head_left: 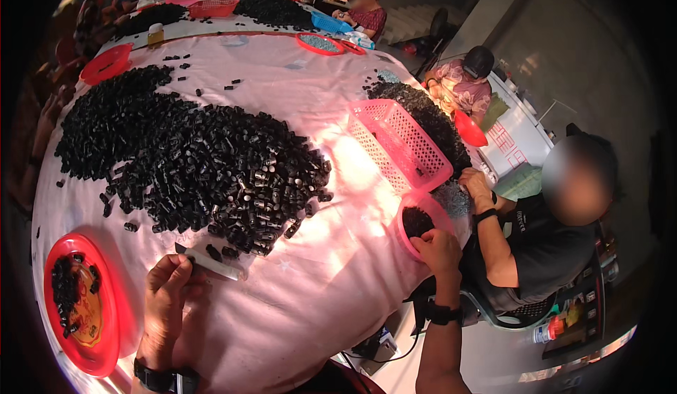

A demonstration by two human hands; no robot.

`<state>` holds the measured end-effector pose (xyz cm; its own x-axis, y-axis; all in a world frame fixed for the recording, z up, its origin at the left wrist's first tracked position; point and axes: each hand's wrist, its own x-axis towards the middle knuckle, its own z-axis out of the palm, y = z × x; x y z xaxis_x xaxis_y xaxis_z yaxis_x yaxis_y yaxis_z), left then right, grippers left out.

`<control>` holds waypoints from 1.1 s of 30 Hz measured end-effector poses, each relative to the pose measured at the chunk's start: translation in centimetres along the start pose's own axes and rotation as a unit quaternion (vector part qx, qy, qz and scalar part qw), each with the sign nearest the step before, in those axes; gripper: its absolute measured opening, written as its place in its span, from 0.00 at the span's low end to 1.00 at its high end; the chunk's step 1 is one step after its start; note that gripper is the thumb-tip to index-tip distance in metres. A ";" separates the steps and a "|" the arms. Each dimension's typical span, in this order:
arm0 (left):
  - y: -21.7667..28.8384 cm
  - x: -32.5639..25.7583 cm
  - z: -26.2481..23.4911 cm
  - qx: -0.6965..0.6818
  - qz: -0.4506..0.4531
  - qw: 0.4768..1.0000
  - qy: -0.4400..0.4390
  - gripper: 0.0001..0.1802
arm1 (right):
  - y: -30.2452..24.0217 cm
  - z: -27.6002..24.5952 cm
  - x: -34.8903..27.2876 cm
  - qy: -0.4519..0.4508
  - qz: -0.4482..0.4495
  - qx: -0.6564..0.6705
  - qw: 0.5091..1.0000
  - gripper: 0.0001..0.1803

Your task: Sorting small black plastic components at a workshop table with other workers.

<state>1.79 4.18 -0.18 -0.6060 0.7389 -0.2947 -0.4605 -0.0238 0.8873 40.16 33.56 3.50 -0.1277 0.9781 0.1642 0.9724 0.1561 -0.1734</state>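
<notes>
My left hand (166, 288) is raised over the near side of the table, thumb and fingers pinched together. Whatever lies between those fingertips is too small to make out. Just beyond them is a slim whitish tool with a dark pointed tip (217, 263), which looks like a utility knife; whether the hand touches it is unclear. My right hand (437, 251) reaches into a pink bowl (441, 209), its fingers bunched at small black pieces (417, 221). Any piece in its grip is hidden. A large heap of short black cylindrical parts (218, 161) lies ahead.
A red plate (107, 323) with black parts stands at the left. A pink slotted basket (402, 150) sits beyond the bowl, beside another dark heap (430, 122). A co-worker (529, 246) sits close on the right. Others work at the far end, near a jar (155, 35).
</notes>
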 end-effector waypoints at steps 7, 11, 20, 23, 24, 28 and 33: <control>0.1 -0.1 1.0 0.024 0.044 0.999 -0.001 0.06 | 1.4 -0.4 0.9 0.042 -0.029 0.034 0.998 0.13; -1.0 0.4 -0.5 0.116 0.111 0.987 -0.007 0.07 | 1.5 1.1 0.7 0.126 -0.120 0.058 0.983 0.12; 0.1 -1.3 0.1 0.280 0.284 0.914 0.077 0.07 | -4.7 1.4 -2.2 0.090 -0.123 0.441 0.885 0.11; -3.3 1.4 -1.6 0.332 0.289 0.896 0.053 0.07 | -7.9 2.7 -4.4 0.036 -0.157 0.566 0.808 0.12; -2.6 0.8 -1.9 0.324 0.222 0.919 0.031 0.14 | -10.1 2.9 -5.0 0.021 -0.155 0.606 0.780 0.13; -0.4 -0.7 0.0 0.663 0.298 0.672 0.142 0.23 | -15.6 2.9 -6.5 -0.013 -0.201 0.495 0.845 0.15; 1.3 -1.8 7.5 0.454 0.385 0.803 -0.013 0.20 | -18.7 3.7 -7.9 0.036 -0.239 0.505 0.828 0.18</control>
<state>7.18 7.86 4.20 -0.4657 0.7543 0.4628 0.7148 0.0123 0.6992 22.24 23.45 1.84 -0.4036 0.7657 0.5009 0.1494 0.5952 -0.7895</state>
